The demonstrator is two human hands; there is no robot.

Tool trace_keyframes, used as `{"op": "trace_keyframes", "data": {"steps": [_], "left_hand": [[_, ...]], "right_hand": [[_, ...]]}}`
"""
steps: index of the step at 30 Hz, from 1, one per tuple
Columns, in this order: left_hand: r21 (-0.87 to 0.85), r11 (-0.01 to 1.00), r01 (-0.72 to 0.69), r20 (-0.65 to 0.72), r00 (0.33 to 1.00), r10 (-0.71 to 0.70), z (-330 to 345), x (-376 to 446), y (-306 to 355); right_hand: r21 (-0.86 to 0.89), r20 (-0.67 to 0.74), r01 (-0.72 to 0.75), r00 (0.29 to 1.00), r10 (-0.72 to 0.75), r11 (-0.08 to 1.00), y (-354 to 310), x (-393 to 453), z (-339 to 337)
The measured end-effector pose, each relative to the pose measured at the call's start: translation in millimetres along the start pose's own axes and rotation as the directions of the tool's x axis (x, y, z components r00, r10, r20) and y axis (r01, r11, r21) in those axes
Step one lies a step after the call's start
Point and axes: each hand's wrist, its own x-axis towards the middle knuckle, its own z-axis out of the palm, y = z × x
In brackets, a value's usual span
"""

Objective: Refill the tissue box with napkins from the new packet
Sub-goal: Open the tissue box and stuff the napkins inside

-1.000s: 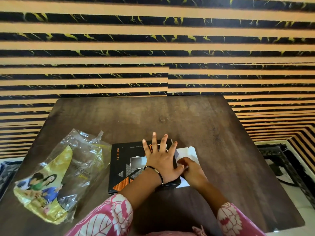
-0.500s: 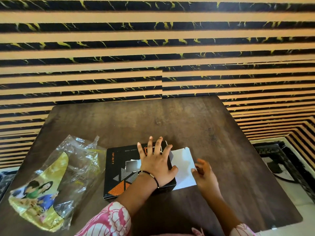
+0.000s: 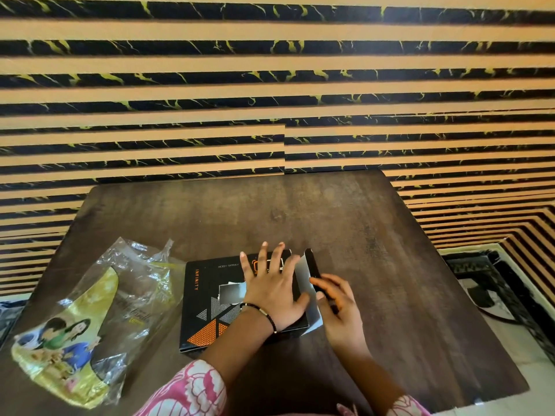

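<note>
Head view, left hand (image 3: 274,291) flat on tissue box (image 3: 210,298)

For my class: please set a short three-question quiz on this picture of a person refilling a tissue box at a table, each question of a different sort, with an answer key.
1. True or false: the left hand lies flat with spread fingers on top of the black box.
2. Multiple choice: where is the plastic packet? A) on the box; B) on the table, left of the box; C) in the right hand.
3. Fill in: the right hand is at the box's end ____, which stands raised on the box's right side.

Key: 1 true; 2 B; 3 flap.
</note>
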Motion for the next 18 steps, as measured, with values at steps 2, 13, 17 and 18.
{"op": "trace_keyframes", "data": {"steps": [2,13,17,18], "left_hand": [[-0.036,0.999,0.02,-0.028,0.999,-0.021,1,0,-1],[-0.094,0.994,0.053,-0.028,0.998,-0.056,2,3,-3],[-0.086,0.994,0.062,-0.021,0.998,-0.064,0,4,-3],[-0.081,0.995,0.062,-0.024,0.998,-0.064,0,4,-2]], "right_hand": [[0.075,0.029,-0.067,0.997,0.065,0.995,0,-1,2],[0.508,0.347,-0.441,0.891,0.292,0.74,-14,-6,19],[0.466,0.432,-0.469,0.86,0.27,0.75,-18,-9,21],[0.446,0.445,-0.477,0.852,0.274,0.757,-19,-10,21]]}}
